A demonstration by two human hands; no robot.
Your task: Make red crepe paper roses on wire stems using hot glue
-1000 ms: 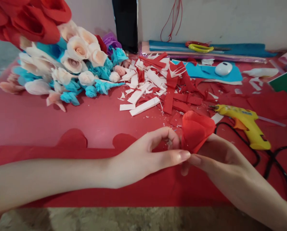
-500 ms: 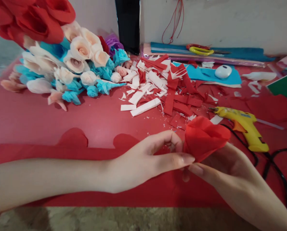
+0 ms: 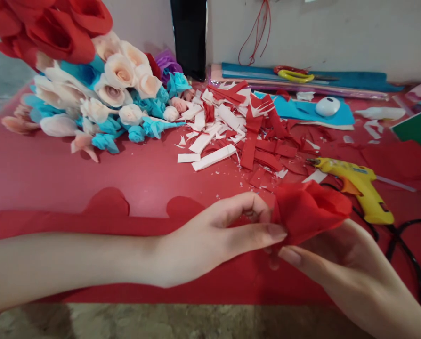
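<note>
A red crepe-paper flower [image 3: 311, 209] is held between both hands low in the middle of the view. My left hand [image 3: 214, 238] pinches its base with thumb and curled fingers. My right hand [image 3: 337, 261] cups the bloom from below, thumb pressed against the base next to my left thumb. A long red crepe strip with scalloped petals [image 3: 108, 212] runs from under my left forearm toward the flower. Just right of the flower lies a yellow glue gun [image 3: 359, 186].
A heap of cream, blue and red paper roses [image 3: 101, 89] fills the back left. White and red paper offcuts [image 3: 231, 127] litter the middle. Scissors [image 3: 295, 73], rolled blue paper and a white mouse [image 3: 327, 106] lie at the back. The gun's black cable [image 3: 404, 249] loops at right.
The flower has turned and tipped to the right in my hands, its bloom now spreading wider over my right palm. Both hands shifted slightly lower and rightward.
</note>
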